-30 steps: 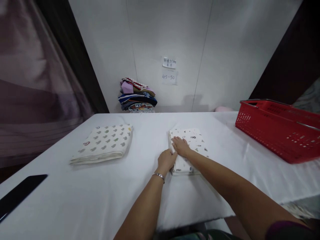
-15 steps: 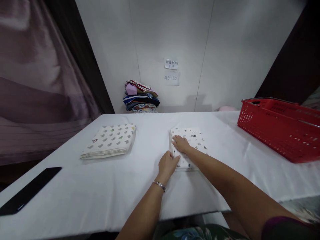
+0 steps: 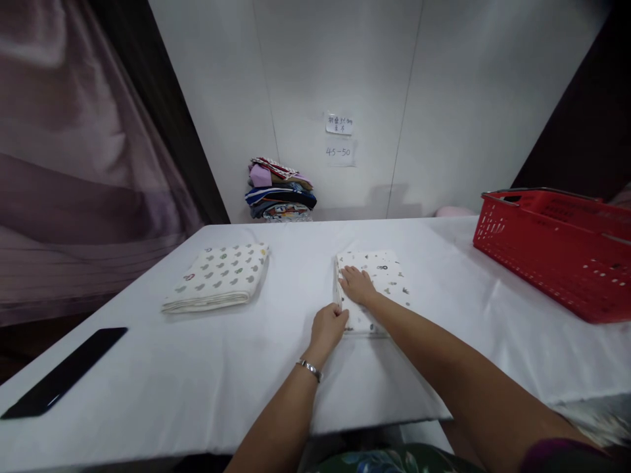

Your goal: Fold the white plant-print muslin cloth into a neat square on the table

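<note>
A white cloth with small grey prints (image 3: 394,269) lies folded into a rectangle in front of me. My right hand (image 3: 357,285) rests flat on its upper left part, fingers stretched out. At the near left edge of the same cloth, my left hand (image 3: 329,328) pinches the folded layers between thumb and fingers; a silver bracelet circles that wrist. Another folded cloth, white with grey, green and red prints (image 3: 227,272), lies to the left, apart from both hands.
A white-covered table (image 3: 276,368) carries everything. A red plastic basket (image 3: 552,256) stands at the right, and a black flat slab (image 3: 66,374) lies at the near left. Stacked folded fabrics (image 3: 280,194) sit by the wall at the back, below paper labels (image 3: 340,151).
My left hand has shifted slightly left and down along the cloth's edge, its thumb drawn in closer. The right hand stays flat in the same place. The view has turned slightly.
</note>
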`<state>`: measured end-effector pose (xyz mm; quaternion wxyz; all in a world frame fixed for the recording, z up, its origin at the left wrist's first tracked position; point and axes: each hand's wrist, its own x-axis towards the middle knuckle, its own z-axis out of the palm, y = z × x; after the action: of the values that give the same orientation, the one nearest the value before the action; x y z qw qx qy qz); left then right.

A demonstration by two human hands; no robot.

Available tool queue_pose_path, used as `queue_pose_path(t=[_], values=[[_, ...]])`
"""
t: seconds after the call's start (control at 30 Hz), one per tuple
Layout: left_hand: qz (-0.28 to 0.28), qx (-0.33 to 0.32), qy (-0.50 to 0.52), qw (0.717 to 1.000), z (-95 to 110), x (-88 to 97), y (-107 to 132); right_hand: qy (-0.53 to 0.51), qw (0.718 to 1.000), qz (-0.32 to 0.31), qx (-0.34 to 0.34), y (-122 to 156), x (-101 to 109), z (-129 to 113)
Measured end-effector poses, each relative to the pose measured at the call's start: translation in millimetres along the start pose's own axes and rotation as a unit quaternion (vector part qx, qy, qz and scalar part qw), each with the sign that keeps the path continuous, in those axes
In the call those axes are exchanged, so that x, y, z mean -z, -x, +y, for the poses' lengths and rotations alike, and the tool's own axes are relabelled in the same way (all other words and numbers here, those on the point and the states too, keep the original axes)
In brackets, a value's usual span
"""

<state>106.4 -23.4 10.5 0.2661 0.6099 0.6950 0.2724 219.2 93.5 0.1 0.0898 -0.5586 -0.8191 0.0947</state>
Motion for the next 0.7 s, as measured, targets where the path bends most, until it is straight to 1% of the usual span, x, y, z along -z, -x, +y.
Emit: queue_pose_path(t=[0.13, 0.23, 0.37, 0.47, 0.57, 0.7], values=[[-0.034, 0.027, -0.031, 0.999, -4.2, 2.3, -1.9, 0.008, 1.000, 0.006, -0.003, 1.9, -1.8, -0.9], [-0.051, 0.025, -0.055, 0.997, -0.9, 6.4, -6.2, 0.012, 1.000, 0.006, -0.003, 1.5, -3.2, -1.2], [-0.042, 0.026, -0.096, 0.994, 12.7, 10.6, -18.8, 0.018, 1.000, 0.007, 0.001, -0.1, -3.7, -1.0], [-0.030, 0.018, -0.094, 0.995, 16.6, 8.2, -27.9, 0.021, 1.000, 0.008, 0.002, -0.1, -3.6, -0.8], [-0.021, 0.011, -0.070, 0.997, 9.3, 2.9, -30.4, 0.013, 1.000, 0.004, 0.000, 0.3, -3.6, -0.3], [-0.013, 0.007, -0.042, 0.999, -3.2, -1.8, -27.5, 0.001, 1.000, -0.004, 0.000, -2.0, -0.5, 1.9]])
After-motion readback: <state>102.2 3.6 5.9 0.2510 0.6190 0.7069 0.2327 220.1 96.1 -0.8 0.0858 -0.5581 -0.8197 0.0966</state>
